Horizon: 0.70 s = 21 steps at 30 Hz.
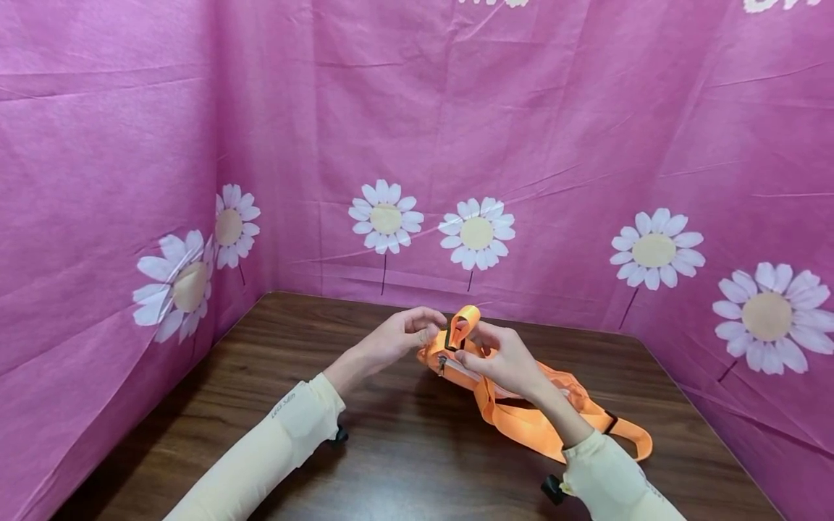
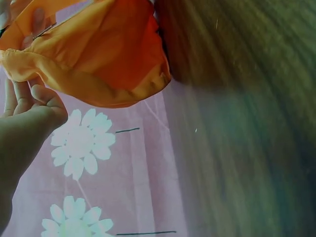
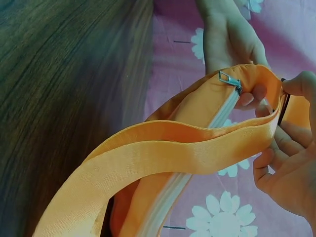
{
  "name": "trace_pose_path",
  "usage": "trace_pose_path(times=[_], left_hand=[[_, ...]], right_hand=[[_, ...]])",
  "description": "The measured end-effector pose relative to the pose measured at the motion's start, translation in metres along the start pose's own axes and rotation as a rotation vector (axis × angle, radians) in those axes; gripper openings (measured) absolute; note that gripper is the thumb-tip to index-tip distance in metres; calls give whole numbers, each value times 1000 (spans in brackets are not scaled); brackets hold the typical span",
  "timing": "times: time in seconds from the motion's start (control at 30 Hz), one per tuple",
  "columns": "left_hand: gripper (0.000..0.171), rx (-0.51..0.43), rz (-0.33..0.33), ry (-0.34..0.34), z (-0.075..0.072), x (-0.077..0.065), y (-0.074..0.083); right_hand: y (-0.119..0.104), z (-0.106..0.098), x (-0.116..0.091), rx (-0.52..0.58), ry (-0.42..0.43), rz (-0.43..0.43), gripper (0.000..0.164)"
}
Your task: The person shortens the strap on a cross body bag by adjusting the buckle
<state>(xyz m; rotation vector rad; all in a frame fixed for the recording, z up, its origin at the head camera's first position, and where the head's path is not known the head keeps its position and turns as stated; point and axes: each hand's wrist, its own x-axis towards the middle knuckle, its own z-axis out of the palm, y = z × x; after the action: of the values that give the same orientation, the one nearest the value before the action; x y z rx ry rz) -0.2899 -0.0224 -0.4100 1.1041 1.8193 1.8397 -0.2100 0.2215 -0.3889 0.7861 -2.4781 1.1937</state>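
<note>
An orange waist bag (image 1: pixel 456 373) is held at its left end, just above the table. My left hand (image 1: pixel 391 339) grips that end; in the right wrist view its fingertips (image 3: pixel 252 96) show beneath the webbing beside the zipper pull (image 3: pixel 230 80). My right hand (image 1: pixel 504 362) pinches the orange strap (image 3: pixel 197 148) at a black slider (image 3: pixel 284 106). A loop of strap (image 1: pixel 465 318) stands up above the slider. In the left wrist view the bag's body (image 2: pixel 108 59) hides part of the left fingers.
The strap's long loop (image 1: pixel 528 427) trails rightward over the dark wooden table (image 1: pixel 391 449), with a second black slider (image 1: pixel 610 422) near its end. A pink curtain (image 1: pixel 554 145) printed with white daisies stands behind and at both sides.
</note>
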Motion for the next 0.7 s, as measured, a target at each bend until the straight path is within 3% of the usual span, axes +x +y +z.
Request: trace_pose_path(times=[0.2, 0.37, 0.5, 0.7], left_hand=[[48, 210, 21, -54, -1, -1, 6], [50, 376, 85, -34, -2, -2, 10], [49, 432, 112, -3, -2, -3, 12], [48, 431, 149, 39, -2, -4, 14]], right_hand=[[2, -2, 1, 4, -30, -2, 26], [3, -3, 2, -1, -38, -15, 27], [1, -3, 2, 11, -46, -7, 33], [-9, -4, 3, 51, -39, 21, 25]])
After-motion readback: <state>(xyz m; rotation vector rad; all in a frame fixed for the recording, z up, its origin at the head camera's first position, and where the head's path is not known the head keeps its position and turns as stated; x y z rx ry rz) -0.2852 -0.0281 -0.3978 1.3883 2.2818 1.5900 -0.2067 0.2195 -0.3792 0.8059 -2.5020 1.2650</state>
